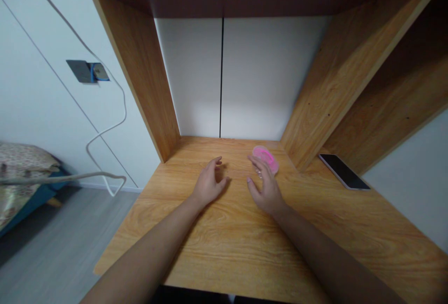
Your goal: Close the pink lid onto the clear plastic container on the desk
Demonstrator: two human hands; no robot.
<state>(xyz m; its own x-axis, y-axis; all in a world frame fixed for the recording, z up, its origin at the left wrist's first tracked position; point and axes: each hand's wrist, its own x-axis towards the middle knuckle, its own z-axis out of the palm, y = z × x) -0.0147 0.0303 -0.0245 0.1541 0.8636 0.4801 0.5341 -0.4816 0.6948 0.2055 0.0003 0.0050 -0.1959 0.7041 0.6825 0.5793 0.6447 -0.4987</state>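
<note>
A wooden table [217,243] sits in an alcove between wood side panels, with a white wall behind it. My left hand [209,183] rests on the table, fingers loosely spread and holding nothing. My right hand [266,188] lies just beside it, open, fingertips touching the near edge of a pink round container [266,157] toward the back of the table. A dark phone [343,171] lies well apart on the right.
</note>
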